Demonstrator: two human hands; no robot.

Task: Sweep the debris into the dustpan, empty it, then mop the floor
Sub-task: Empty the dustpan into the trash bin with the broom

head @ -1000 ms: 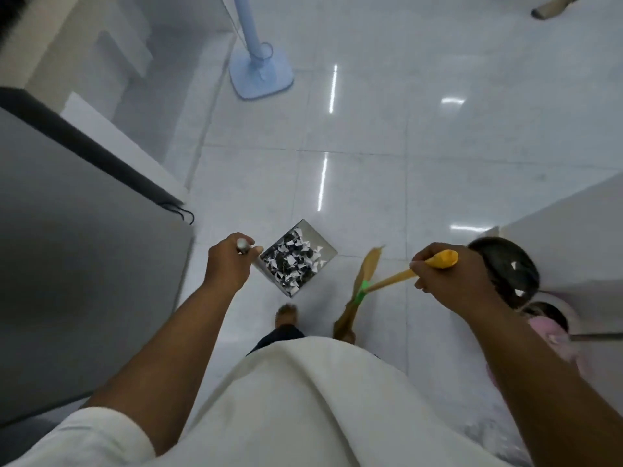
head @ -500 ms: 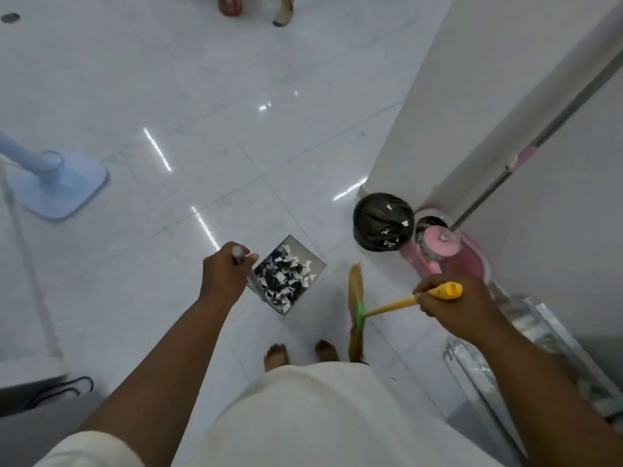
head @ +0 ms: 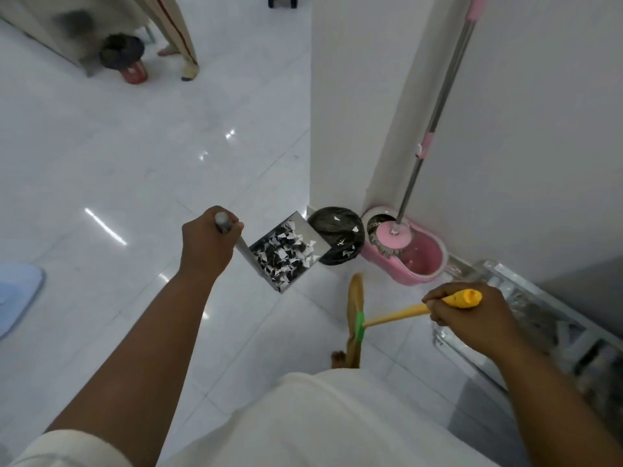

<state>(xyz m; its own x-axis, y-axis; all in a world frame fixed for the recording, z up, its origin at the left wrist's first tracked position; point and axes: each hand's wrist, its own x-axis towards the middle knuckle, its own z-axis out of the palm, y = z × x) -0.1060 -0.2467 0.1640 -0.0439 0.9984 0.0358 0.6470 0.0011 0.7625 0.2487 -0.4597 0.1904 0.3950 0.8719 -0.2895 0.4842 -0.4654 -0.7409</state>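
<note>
My left hand point(head: 207, 244) grips the metal handle of a steel dustpan point(head: 286, 252) heaped with black and white paper scraps. The pan hangs above the floor, its far corner over the rim of a black-lined bin point(head: 338, 235) that holds a few scraps. My right hand point(head: 470, 316) grips the yellow handle of a broom point(head: 391, 316); its brown bristles point(head: 354, 326) hang down near my feet. A pink mop bucket point(head: 416, 257) with a mop point(head: 435, 123) in it stands in the wall corner, right of the bin.
White tiled floor point(head: 141, 156) stretches to the left and ahead. A white wall point(head: 344, 96) rises behind the bin. Another person's legs point(head: 178, 35) and a red stool point(head: 135, 72) are far ahead. A glass-and-metal rack point(head: 539, 325) lies on the right. A blue fan base point(head: 17, 294) sits far left.
My view has swung right and I have stepped closer to the corner. The dustpan has moved up to the bin's rim. The broom stays in my right hand.
</note>
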